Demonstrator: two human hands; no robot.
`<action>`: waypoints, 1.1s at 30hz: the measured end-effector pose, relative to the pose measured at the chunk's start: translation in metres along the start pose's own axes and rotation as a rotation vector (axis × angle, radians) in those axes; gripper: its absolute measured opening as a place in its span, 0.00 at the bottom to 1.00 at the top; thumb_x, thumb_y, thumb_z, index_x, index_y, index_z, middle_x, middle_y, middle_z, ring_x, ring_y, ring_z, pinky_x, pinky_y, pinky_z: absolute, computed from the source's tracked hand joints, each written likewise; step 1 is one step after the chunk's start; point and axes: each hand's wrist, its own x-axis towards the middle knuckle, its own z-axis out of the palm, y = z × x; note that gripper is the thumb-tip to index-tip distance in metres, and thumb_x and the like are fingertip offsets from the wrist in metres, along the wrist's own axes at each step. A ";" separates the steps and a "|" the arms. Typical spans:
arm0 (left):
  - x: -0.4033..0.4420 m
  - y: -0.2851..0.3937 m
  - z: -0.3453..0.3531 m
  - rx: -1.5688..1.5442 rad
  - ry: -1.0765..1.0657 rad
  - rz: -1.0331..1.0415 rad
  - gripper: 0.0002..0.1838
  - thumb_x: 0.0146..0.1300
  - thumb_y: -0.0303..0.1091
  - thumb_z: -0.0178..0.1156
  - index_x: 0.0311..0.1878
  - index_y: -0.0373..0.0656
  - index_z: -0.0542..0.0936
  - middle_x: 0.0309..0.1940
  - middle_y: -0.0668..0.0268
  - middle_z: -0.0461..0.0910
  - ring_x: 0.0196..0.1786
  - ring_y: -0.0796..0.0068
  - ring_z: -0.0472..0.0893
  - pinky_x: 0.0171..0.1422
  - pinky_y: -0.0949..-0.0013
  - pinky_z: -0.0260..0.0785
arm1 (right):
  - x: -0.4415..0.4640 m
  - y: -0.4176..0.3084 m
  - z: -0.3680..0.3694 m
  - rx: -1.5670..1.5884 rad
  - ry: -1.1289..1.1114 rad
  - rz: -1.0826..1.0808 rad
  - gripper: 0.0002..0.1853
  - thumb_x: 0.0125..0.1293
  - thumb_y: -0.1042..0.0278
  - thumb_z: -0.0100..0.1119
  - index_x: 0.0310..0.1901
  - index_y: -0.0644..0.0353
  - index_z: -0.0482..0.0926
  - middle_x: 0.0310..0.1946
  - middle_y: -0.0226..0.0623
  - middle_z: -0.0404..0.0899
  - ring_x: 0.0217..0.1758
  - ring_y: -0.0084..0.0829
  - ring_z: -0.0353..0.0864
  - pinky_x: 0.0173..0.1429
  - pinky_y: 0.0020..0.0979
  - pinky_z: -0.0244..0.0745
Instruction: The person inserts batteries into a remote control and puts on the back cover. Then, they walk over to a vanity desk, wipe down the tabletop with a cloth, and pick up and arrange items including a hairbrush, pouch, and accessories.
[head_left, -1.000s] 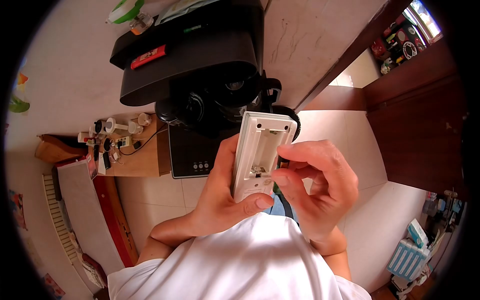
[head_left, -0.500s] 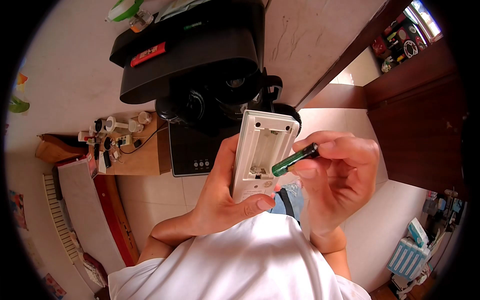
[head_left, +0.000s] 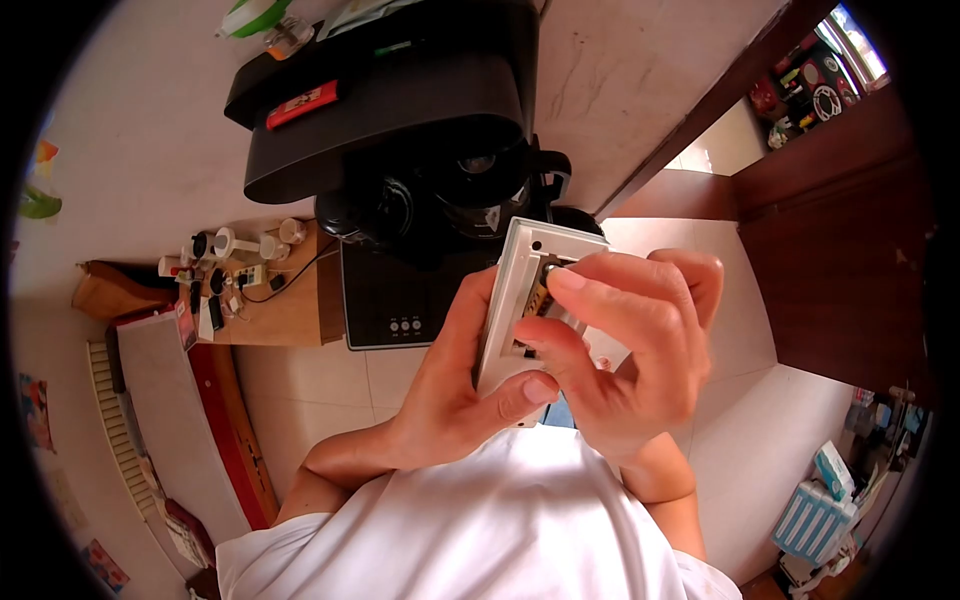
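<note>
Running lengthwise along the compartment of a white handheld device, a battery is held by the nearer, right hand between thumb and forefinger; the device is gripped by the left hand.

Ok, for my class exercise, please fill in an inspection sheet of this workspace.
Surface: wooden cabinet top at picture left; the work itself is held in hand.
Job's things: white handheld device, battery compartment open; battery at the compartment, seating unclear.
Clutter: red packet on the black machine; white containers on the cabinet top.
Hands: left hand grips the device; right hand has thumb and index finger at the battery, grip unclear.
Cables: dark cable across the cabinet top.
Surroundings: tiled floor, dark wooden panel at picture right.
</note>
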 end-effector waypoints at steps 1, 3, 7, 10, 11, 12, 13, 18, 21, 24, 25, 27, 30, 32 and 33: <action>0.001 0.001 0.000 0.019 -0.008 0.020 0.33 0.64 0.39 0.57 0.64 0.37 0.51 0.53 0.58 0.66 0.55 0.74 0.69 0.59 0.68 0.63 | -0.001 0.000 0.001 -0.016 -0.010 -0.002 0.17 0.38 0.70 0.73 0.35 0.53 0.81 0.28 0.27 0.76 0.31 0.27 0.63 0.32 0.24 0.58; -0.001 0.001 0.001 -0.049 0.020 -0.030 0.31 0.66 0.41 0.54 0.64 0.37 0.52 0.52 0.59 0.67 0.55 0.75 0.69 0.58 0.68 0.63 | -0.002 0.001 0.001 -0.038 -0.030 0.009 0.18 0.39 0.70 0.72 0.37 0.53 0.82 0.30 0.26 0.74 0.33 0.27 0.62 0.33 0.24 0.58; 0.000 -0.007 -0.002 -0.030 0.017 0.023 0.29 0.68 0.44 0.50 0.63 0.37 0.53 0.50 0.59 0.67 0.53 0.76 0.69 0.57 0.70 0.64 | -0.008 0.001 0.008 -0.059 -0.052 0.019 0.18 0.41 0.72 0.71 0.38 0.53 0.82 0.34 0.28 0.71 0.35 0.27 0.62 0.34 0.24 0.59; 0.002 -0.008 -0.006 -0.027 -0.006 0.051 0.27 0.69 0.43 0.49 0.62 0.37 0.54 0.50 0.60 0.67 0.53 0.76 0.70 0.57 0.70 0.63 | -0.010 0.001 0.009 -0.073 -0.073 -0.004 0.17 0.44 0.72 0.69 0.40 0.53 0.82 0.39 0.31 0.71 0.39 0.29 0.63 0.35 0.25 0.61; 0.003 -0.007 -0.007 -0.054 0.016 0.011 0.26 0.69 0.42 0.49 0.62 0.38 0.54 0.51 0.59 0.67 0.52 0.76 0.70 0.56 0.69 0.65 | -0.010 0.001 0.010 -0.075 -0.076 -0.013 0.16 0.45 0.72 0.69 0.40 0.53 0.83 0.41 0.33 0.70 0.40 0.29 0.63 0.36 0.25 0.61; 0.003 -0.007 -0.008 -0.082 0.040 -0.030 0.26 0.69 0.42 0.48 0.62 0.38 0.54 0.51 0.59 0.67 0.52 0.76 0.71 0.55 0.69 0.66 | -0.010 0.002 0.010 -0.062 -0.105 -0.015 0.13 0.49 0.69 0.66 0.40 0.54 0.83 0.43 0.35 0.70 0.41 0.30 0.64 0.37 0.26 0.62; 0.003 -0.007 -0.008 -0.110 0.065 -0.067 0.25 0.70 0.42 0.48 0.62 0.39 0.55 0.51 0.59 0.67 0.52 0.76 0.72 0.55 0.69 0.67 | -0.008 0.005 0.011 -0.050 -0.134 -0.020 0.11 0.53 0.66 0.64 0.40 0.55 0.83 0.44 0.37 0.69 0.42 0.30 0.65 0.39 0.26 0.62; -0.007 -0.009 -0.027 -0.375 0.204 -0.167 0.21 0.70 0.42 0.47 0.58 0.41 0.59 0.42 0.58 0.75 0.44 0.73 0.79 0.47 0.69 0.76 | 0.024 0.014 0.027 0.453 -0.164 0.196 0.11 0.59 0.69 0.57 0.43 0.59 0.81 0.44 0.43 0.73 0.44 0.33 0.72 0.43 0.30 0.69; -0.017 -0.015 -0.033 -0.409 0.306 -0.143 0.19 0.70 0.43 0.47 0.56 0.41 0.63 0.37 0.57 0.78 0.39 0.72 0.81 0.41 0.68 0.77 | 0.070 0.039 0.050 0.139 -0.280 -0.001 0.12 0.55 0.77 0.59 0.42 0.61 0.80 0.35 0.37 0.79 0.41 0.35 0.75 0.43 0.31 0.71; -0.032 -0.016 -0.045 -0.364 0.289 -0.049 0.19 0.70 0.43 0.47 0.56 0.42 0.64 0.35 0.56 0.79 0.35 0.72 0.81 0.40 0.69 0.77 | 0.099 0.063 0.092 -0.121 -0.359 -0.307 0.10 0.54 0.79 0.58 0.40 0.61 0.79 0.35 0.35 0.78 0.40 0.36 0.74 0.44 0.33 0.73; -0.036 -0.016 -0.045 -0.382 0.344 -0.020 0.18 0.70 0.42 0.46 0.56 0.42 0.65 0.34 0.56 0.79 0.32 0.72 0.81 0.39 0.69 0.77 | 0.105 0.068 0.105 -0.189 -0.367 -0.357 0.10 0.54 0.79 0.57 0.40 0.61 0.79 0.35 0.35 0.78 0.41 0.36 0.74 0.44 0.33 0.74; -0.041 -0.019 -0.049 -0.403 0.391 0.031 0.19 0.70 0.43 0.47 0.56 0.41 0.64 0.34 0.57 0.79 0.32 0.73 0.81 0.39 0.70 0.77 | 0.116 0.073 0.126 -0.323 -0.384 -0.456 0.11 0.54 0.78 0.56 0.40 0.61 0.79 0.36 0.35 0.77 0.43 0.35 0.74 0.45 0.32 0.74; -0.046 -0.016 -0.050 -0.353 0.444 0.052 0.19 0.69 0.44 0.47 0.55 0.41 0.63 0.35 0.59 0.78 0.33 0.75 0.80 0.42 0.70 0.76 | 0.123 0.074 0.144 -0.499 -0.446 -0.484 0.12 0.54 0.77 0.56 0.42 0.61 0.78 0.36 0.36 0.76 0.44 0.36 0.74 0.45 0.31 0.75; -0.051 -0.009 -0.050 -0.313 0.435 0.057 0.19 0.69 0.44 0.48 0.55 0.41 0.62 0.40 0.60 0.75 0.40 0.76 0.78 0.45 0.70 0.75 | 0.124 0.072 0.150 -0.452 -0.410 -0.464 0.07 0.57 0.73 0.57 0.37 0.62 0.78 0.34 0.38 0.74 0.44 0.38 0.74 0.44 0.35 0.75; -0.052 -0.006 -0.049 -0.313 0.449 0.060 0.20 0.69 0.43 0.48 0.55 0.41 0.61 0.43 0.60 0.74 0.42 0.76 0.78 0.46 0.69 0.75 | 0.125 0.070 0.151 -0.465 -0.444 -0.440 0.06 0.57 0.72 0.58 0.36 0.62 0.79 0.35 0.39 0.74 0.43 0.38 0.74 0.44 0.36 0.74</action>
